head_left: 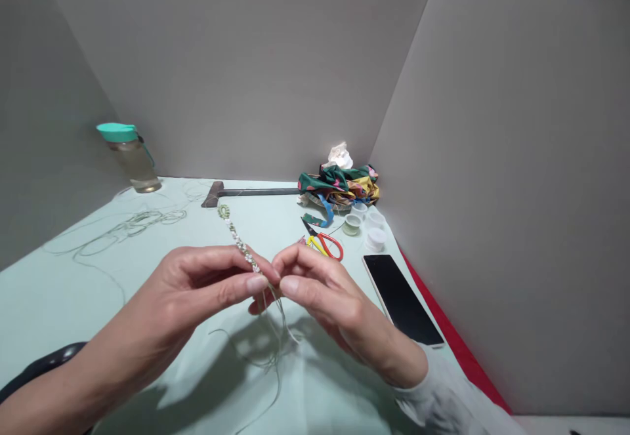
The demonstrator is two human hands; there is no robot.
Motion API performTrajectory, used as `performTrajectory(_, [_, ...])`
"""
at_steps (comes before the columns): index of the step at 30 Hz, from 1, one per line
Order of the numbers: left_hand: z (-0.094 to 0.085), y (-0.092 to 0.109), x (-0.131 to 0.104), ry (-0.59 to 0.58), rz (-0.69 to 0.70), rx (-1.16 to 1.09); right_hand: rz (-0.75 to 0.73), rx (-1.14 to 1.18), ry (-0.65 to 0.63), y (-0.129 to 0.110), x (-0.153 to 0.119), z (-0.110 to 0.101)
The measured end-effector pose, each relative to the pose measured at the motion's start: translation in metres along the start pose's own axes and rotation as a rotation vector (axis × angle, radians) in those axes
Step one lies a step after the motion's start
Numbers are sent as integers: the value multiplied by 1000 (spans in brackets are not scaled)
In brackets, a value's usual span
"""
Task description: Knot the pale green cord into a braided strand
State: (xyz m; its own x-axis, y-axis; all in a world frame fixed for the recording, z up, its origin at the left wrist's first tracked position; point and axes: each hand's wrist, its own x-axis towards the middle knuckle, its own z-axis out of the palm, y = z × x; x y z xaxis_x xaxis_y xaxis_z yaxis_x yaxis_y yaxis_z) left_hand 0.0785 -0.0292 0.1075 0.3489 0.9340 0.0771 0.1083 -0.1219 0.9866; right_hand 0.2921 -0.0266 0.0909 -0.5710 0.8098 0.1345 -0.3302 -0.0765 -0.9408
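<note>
Pinching a white-and-green braided cord (239, 243) near its lower end with the left hand (184, 287), above the tablecloth (44, 297); holding the right hand (337, 298) beside it, thumb and forefinger closed, cannot tell on what

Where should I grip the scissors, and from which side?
Take the scissors by the red handle, probably from the near right: they lie with dark blades pointing left and away, while the handle's rounded end faces right.
</note>
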Motion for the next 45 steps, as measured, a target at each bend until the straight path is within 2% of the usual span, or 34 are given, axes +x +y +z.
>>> performTrajectory(3, [2, 1, 4, -42, -24, -93, 45, 48, -25, 4, 1, 6])
performTrajectory(6, [4, 0, 7, -86, -122, -211, 122, 46, -7, 5, 1, 9])
performTrajectory(12, [0, -14, 8, 122, -235, -300, 179, 11, 119, 3, 1, 1])
performTrajectory(18, [-12, -16, 14, 163, -255, -327, 99, -103, 138, 1, 3, -7])
performTrajectory(21, [-18, -13, 20, 126, -231, -238, 73, -148, 145, -1, 5, -9])
performTrajectory(24, [-28, -14, 27, 74, -144, 9, 51, -192, 155, -3, 5, -10])
performTrajectory(27, [-36, -16, 29, -61, -23, 309, 62, -214, 146, -3, 5, -10])
performTrajectory(29, [-37, -16, 27, -150, 22, 418, 91, -237, 137, -2, 6, -9])
performTrajectory(33, [-29, -12, 23, -248, -15, 477, 181, -332, 139, 4, 7, -9])
performTrajectory(36, [-22, -9, 24, -310, -32, 420, 167, -413, 131, 6, 6, -10])
performTrajectory(45, [-26, -14, 23, -267, -2, 380, -21, -493, 122, 0, 5, -15])
